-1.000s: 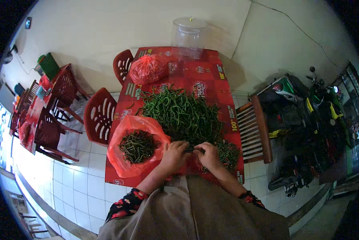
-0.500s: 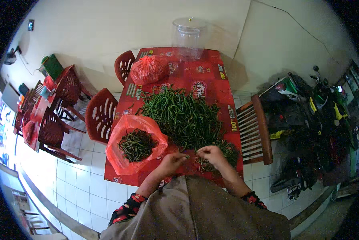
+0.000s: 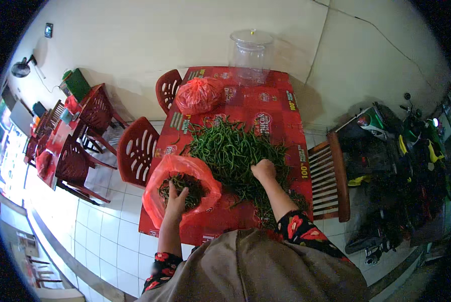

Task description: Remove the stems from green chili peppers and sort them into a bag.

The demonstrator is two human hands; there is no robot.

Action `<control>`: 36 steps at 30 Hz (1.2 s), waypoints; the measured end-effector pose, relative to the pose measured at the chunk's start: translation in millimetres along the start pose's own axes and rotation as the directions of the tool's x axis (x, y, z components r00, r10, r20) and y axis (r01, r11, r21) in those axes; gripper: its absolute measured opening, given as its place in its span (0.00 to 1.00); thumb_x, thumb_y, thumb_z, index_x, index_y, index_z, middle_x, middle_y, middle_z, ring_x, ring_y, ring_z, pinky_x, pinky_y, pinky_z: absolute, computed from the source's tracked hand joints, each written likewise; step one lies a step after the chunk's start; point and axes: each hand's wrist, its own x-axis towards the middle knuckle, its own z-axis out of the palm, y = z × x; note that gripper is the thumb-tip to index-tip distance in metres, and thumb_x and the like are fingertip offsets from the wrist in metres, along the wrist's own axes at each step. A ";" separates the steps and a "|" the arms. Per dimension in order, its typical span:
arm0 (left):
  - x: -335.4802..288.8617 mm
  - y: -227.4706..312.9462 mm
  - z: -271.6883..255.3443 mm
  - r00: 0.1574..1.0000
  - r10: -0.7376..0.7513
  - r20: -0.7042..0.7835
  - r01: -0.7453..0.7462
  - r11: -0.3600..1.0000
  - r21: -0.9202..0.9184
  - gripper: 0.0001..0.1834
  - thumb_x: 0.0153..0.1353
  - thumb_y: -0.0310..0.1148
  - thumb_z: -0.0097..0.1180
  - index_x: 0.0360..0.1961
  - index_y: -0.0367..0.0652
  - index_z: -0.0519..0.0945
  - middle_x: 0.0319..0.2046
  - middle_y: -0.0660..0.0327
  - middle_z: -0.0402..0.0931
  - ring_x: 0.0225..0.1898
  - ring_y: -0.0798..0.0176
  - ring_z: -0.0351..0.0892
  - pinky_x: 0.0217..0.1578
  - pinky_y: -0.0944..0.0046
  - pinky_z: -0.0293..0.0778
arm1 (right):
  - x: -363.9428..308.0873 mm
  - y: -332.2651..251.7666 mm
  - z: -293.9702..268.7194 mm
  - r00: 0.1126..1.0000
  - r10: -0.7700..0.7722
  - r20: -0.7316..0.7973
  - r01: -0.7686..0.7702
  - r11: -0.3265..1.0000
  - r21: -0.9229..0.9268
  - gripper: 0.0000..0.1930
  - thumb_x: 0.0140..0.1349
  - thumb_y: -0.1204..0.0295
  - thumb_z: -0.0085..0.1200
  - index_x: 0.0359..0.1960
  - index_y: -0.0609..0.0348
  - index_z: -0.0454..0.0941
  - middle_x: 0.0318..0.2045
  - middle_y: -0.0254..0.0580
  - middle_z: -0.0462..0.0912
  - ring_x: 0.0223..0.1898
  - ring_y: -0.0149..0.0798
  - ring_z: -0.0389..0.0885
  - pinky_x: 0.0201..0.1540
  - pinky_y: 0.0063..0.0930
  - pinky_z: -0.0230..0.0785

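Ideally, you are picking lightly: your left grip (image 3: 176,202) is hovering open over the red bag (image 3: 154,199), your right grip (image 3: 263,170), closure unclear, over green pods (image 3: 225,143).

A clear lidded container (image 3: 251,60) stands at twelve o'clock. Motorbikes (image 3: 379,132) are parked at three; a red chair (image 3: 128,148) sits at nine.

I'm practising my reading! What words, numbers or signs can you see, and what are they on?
Red tablecloth: white words and logos, plus yellow numbers near its right edge; I don't copy print out.
Open bag: no print I can make out.
Motorbike: too dark and small to tell.
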 end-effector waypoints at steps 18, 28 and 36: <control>-48.4 -5.3 138.9 0.483 0.396 0.781 -0.847 -0.018 0.532 0.17 0.48 0.37 0.52 0.42 0.52 0.75 0.46 0.64 0.69 0.51 0.59 0.63 0.53 0.35 0.46 | -142.5 57.0 -37.5 0.949 -0.313 0.036 0.285 0.901 0.328 0.08 0.50 0.72 0.55 0.28 0.64 0.76 0.23 0.42 0.79 0.24 0.34 0.76 0.29 0.26 0.68; -81.7 -6.3 126.8 0.593 0.383 0.709 -0.788 0.459 0.411 0.10 0.47 0.29 0.55 0.34 0.45 0.79 0.30 0.61 0.77 0.33 0.57 0.74 0.39 0.59 0.68 | -172.7 60.0 -59.5 0.867 -0.494 0.062 0.368 0.720 0.589 0.04 0.51 0.77 0.54 0.27 0.65 0.76 0.22 0.37 0.78 0.25 0.27 0.74 0.30 0.23 0.67; -112.2 -22.3 120.7 0.851 -0.012 0.525 -0.106 0.976 0.193 0.11 0.59 0.31 0.50 0.39 0.34 0.76 0.33 0.65 0.76 0.34 0.75 0.70 0.35 0.73 0.68 | -168.3 72.4 -36.0 0.842 -0.460 0.283 -0.018 0.499 0.867 0.05 0.54 0.75 0.53 0.29 0.64 0.76 0.23 0.34 0.77 0.27 0.25 0.73 0.33 0.21 0.67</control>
